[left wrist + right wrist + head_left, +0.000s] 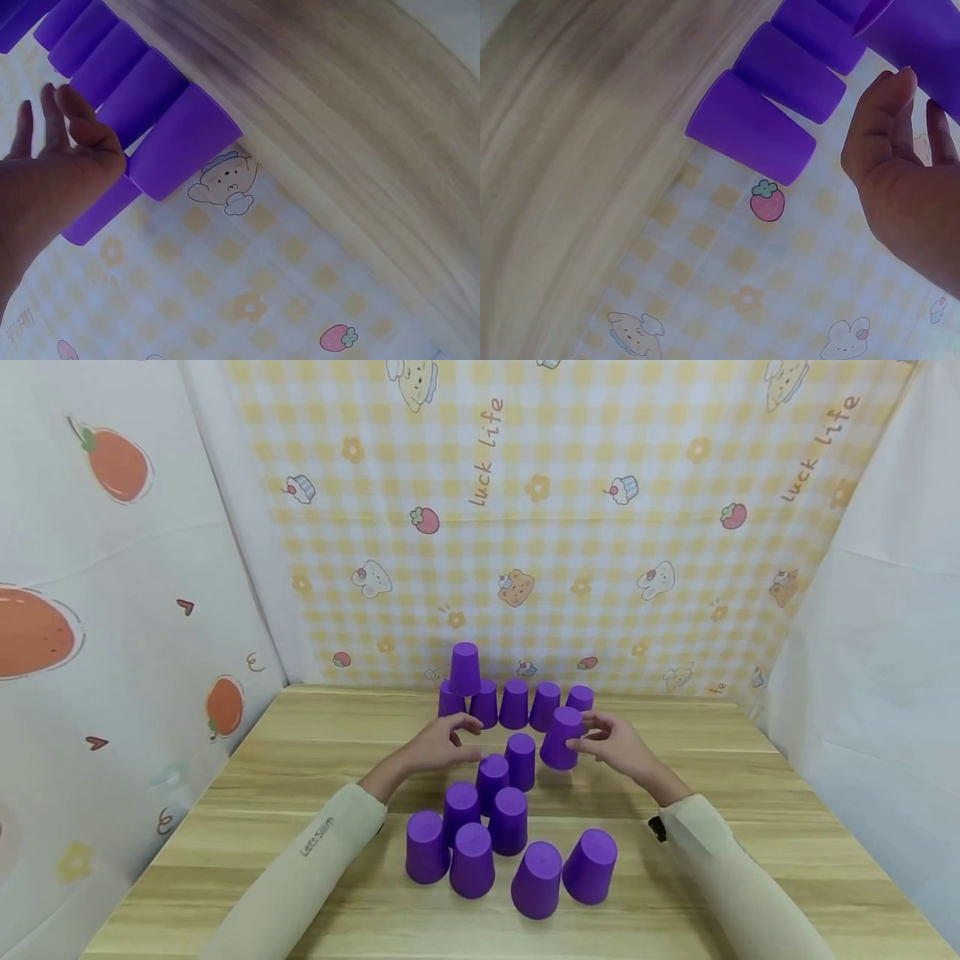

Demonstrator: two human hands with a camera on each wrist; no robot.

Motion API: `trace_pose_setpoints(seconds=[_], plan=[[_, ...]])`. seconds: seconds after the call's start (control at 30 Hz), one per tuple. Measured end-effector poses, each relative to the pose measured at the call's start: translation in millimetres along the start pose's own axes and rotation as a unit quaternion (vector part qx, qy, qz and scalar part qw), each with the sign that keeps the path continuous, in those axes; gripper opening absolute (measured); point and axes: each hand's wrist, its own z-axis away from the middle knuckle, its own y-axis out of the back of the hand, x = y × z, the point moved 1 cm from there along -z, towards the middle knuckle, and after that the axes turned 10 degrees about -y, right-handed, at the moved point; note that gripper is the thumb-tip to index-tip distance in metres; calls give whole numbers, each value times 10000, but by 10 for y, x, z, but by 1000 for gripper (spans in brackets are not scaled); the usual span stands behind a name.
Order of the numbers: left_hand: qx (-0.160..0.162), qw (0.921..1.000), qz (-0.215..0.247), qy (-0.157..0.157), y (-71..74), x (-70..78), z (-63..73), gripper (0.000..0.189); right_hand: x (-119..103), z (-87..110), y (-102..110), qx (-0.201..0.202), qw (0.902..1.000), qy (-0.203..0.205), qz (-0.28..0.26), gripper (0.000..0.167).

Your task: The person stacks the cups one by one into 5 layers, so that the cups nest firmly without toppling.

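Observation:
My right hand (617, 745) pinches an upside-down purple cup (562, 739) at its side, above the tabletop. In the right wrist view the thumb and fingers of that hand (900, 161) are against the held cup (926, 49). My left hand (438, 745) holds nothing; its thumb and fingers are apart and loosely curved, just in front of the back row's left end. That row of upturned purple cups (514, 705) stands at the back, with one cup (465, 670) on top at its left end. The left wrist view shows the hand (71, 154) beside the row's end cup (184, 142).
Several more upturned purple cups (461, 810) stand in a loose diagonal group in front of the left hand. Two others (536, 878) (591, 866) are nearer the front, to the right. A patterned cloth wall (540, 552) rises behind the wooden table (712, 752).

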Motion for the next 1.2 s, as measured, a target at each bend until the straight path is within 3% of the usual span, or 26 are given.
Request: trace_pose_setpoints(seconds=[0.2, 0.5, 0.73, 1.2], plan=[[-523, 9983, 249, -49, -15, 24, 47, 49, -100, -99, -26, 72, 9999, -124, -17, 66], [-1044, 9940, 41, -314, -76, 57, 21, 56, -254, -219, -34, 94, 9999, -67, -74, 63], [-1108, 9913, 3, -711, -91, 54, -11, 42, -312, -350, -5, -5, 9999, -66, -152, 62], [-1158, 9911, 59, -661, -109, 99, -20, 43, -467, -619, -40, 430, 9988, 10, -213, 59]])
